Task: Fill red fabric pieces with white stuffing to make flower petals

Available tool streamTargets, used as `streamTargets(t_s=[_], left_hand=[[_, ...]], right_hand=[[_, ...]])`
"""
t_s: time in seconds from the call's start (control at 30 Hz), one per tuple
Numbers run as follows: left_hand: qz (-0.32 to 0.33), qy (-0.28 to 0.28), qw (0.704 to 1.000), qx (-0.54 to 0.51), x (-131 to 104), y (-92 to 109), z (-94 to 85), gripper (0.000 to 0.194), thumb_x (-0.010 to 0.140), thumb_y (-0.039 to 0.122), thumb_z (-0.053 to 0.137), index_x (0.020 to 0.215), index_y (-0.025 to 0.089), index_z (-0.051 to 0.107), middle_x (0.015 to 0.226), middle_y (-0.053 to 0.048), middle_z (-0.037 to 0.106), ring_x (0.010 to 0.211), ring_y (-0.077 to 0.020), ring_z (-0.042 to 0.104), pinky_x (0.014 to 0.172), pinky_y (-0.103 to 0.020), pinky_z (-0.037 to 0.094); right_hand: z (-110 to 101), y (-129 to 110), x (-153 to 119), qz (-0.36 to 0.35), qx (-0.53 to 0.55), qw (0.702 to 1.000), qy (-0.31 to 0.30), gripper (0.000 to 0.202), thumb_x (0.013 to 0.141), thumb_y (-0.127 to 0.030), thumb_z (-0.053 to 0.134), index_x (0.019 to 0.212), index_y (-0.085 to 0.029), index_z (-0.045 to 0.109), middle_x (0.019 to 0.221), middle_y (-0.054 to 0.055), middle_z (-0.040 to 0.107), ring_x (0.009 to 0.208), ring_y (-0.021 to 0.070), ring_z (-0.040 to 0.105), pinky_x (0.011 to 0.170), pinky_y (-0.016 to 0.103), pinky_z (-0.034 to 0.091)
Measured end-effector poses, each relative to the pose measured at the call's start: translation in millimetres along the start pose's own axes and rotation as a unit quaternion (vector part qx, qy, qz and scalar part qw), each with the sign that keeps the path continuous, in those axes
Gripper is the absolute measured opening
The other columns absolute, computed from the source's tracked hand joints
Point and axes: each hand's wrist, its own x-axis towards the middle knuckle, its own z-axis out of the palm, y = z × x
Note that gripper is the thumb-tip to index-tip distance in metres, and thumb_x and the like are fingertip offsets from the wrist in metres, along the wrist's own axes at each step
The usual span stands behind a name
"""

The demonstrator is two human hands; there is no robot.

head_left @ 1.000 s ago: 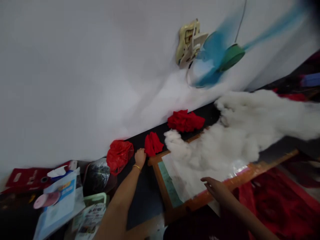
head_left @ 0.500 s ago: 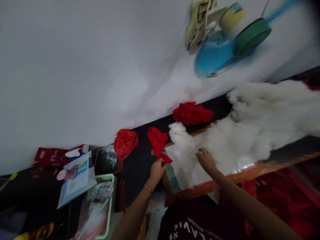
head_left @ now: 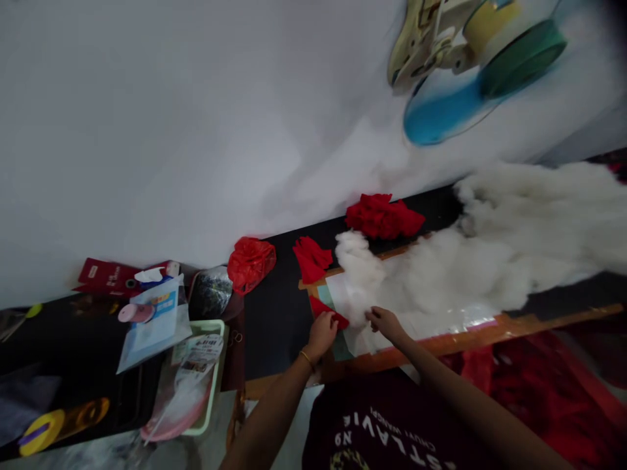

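Red fabric piece: small, flat, roughly triangular, pinched in your left hand at the near-left corner of the wooden frame. White stuffing: loose fluffy heap across the frame; your right hand touches its near edge.

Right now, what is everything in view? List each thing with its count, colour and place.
white stuffing: one heap, white, across the board and table to the right
red fabric piece: one, red, held by the left hand at the board's near-left corner
red fabric piles: two, red, by the wall behind the stuffing
red plastic bag: one, red, left of the piles
board: one, brown-edged, under the stuffing
green tray: one, pale green, at lower left, holding packets
wall fan: one, blue and green, on the wall at upper right
left hand: one, pinching the fabric piece
right hand: one, touching the stuffing's edge
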Motion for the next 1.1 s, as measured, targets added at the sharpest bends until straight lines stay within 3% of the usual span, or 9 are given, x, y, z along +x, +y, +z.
streamTargets(t_s=[0.1, 0.23, 0.4, 0.5, 0.67, 0.83, 0.9, 1.0, 1.1], left_hand=[[0.025, 0.022, 0.992, -0.126, -0.1, 19.3, 7.2, 0.052, 0.079, 0.026, 0.064, 0.130, 0.018, 0.056, 0.111, -0.008, 0.068, 0.094, -0.0182, 0.061, 0.087, -0.029, 0.047], [-0.034, 0.023, 0.935, -0.351, 3.3, 34.3, 15.7, 0.025, 0.065, 0.024, 0.074, 0.088, 0.016, 0.069, 0.077, -0.001, 0.066, 0.069, -0.0148, 0.057, 0.069, -0.027, 0.047], [-0.072, 0.024, 0.894, -0.442, 6.4, 34.2, 11.8, 0.027, 0.071, 0.039, 0.067, 0.082, 0.014, 0.064, 0.069, 0.000, 0.061, 0.056, -0.0112, 0.053, 0.057, -0.026, 0.046], [-0.073, 0.026, 0.875, -0.477, 6.8, 35.0, 6.9, 0.033, 0.066, 0.042, 0.071, 0.083, 0.014, 0.065, 0.073, -0.002, 0.064, 0.059, -0.0115, 0.056, 0.059, -0.026, 0.048], [-0.081, 0.087, 0.862, -0.492, 7.5, 30.4, -6.6, 0.035, 0.068, 0.046, 0.072, 0.081, 0.015, 0.063, 0.068, -0.001, 0.062, 0.056, -0.0097, 0.053, 0.057, -0.023, 0.045], [-0.078, 0.100, 0.871, -0.475, 2.8, 20.8, -23.9, 0.031, 0.064, 0.042, 0.075, 0.074, 0.015, 0.063, 0.065, 0.000, 0.061, 0.056, -0.0096, 0.053, 0.055, -0.022, 0.041], [-0.075, 0.093, 0.877, -0.466, 0.6, 22.0, -24.3, 0.029, 0.063, 0.039, 0.075, 0.074, 0.015, 0.065, 0.064, 0.001, 0.061, 0.055, -0.0090, 0.051, 0.054, -0.021, 0.039], [-0.069, 0.073, 0.881, -0.462, -1.1, 30.7, -17.2, 0.026, 0.062, 0.035, 0.076, 0.074, 0.014, 0.066, 0.062, 0.002, 0.060, 0.052, -0.0077, 0.047, 0.053, -0.020, 0.035], [-0.068, 0.039, 0.881, -0.466, -2.6, 42.5, -8.9, 0.026, 0.061, 0.033, 0.077, 0.075, 0.014, 0.067, 0.055, 0.004, 0.055, 0.047, -0.0067, 0.042, 0.048, -0.021, 0.030]], right_hand=[[0.1, -7.4, -3.7, -0.010, 0.044, 0.999, -0.021, 0.026, 0.082, -0.041, 0.046, 0.066, -0.021, 0.052, 0.055, -0.002, 0.057, 0.053, 0.0150, 0.060, 0.053, 0.024, 0.046], [-2.5, -18.0, -9.4, -0.029, 0.092, 0.995, -0.032, 0.025, 0.081, -0.039, 0.051, 0.088, -0.018, 0.062, 0.072, 0.001, 0.064, 0.062, 0.0153, 0.062, 0.056, 0.026, 0.051], [-10.2, -24.4, -19.1, -0.080, 0.168, 0.980, -0.063, 0.080, 0.074, -0.038, 0.070, 0.145, -0.019, 0.038, 0.096, 0.005, 0.066, 0.072, 0.0154, 0.061, 0.060, 0.027, 0.054], [-5.9, -27.2, -18.9, -0.091, 0.131, 0.983, -0.088, 0.064, 0.078, -0.032, 0.065, 0.137, -0.019, 0.048, 0.082, 0.000, 0.067, 0.063, 0.0137, 0.060, 0.058, 0.026, 0.053], [-15.5, -14.5, -2.5, -0.025, -0.020, 0.999, 0.040, 0.021, 0.081, -0.018, 0.048, 0.089, -0.016, 0.068, 0.062, -0.001, 0.064, 0.051, 0.0125, 0.060, 0.057, 0.023, 0.050], [-54.2, 3.9, 7.8, 0.003, -0.064, 0.989, 0.132, 0.037, 0.076, -0.016, 0.055, 0.111, -0.012, 0.063, 0.108, 0.016, 0.069, 0.088, 0.0264, 0.069, 0.081, 0.040, 0.055], [-57.7, -1.6, 3.5, -0.036, -0.071, 0.985, 0.153, 0.056, 0.074, -0.019, 0.062, 0.129, -0.013, 0.054, 0.141, 0.021, 0.050, 0.114, 0.0319, 0.060, 0.094, 0.046, 0.050], [-43.0, -21.5, -8.6, -0.186, -0.034, 0.977, 0.095, 0.069, 0.078, -0.026, 0.065, 0.143, -0.021, 0.041, 0.157, 0.016, 0.029, 0.110, 0.0258, 0.061, 0.086, 0.040, 0.056], [-18.3, -40.1, -18.9, -0.275, 0.008, 0.961, -0.007, 0.057, 0.083, -0.030, 0.063, 0.138, -0.023, 0.048, 0.143, 0.015, 0.050, 0.092, 0.0203, 0.065, 0.072, 0.034, 0.058]])
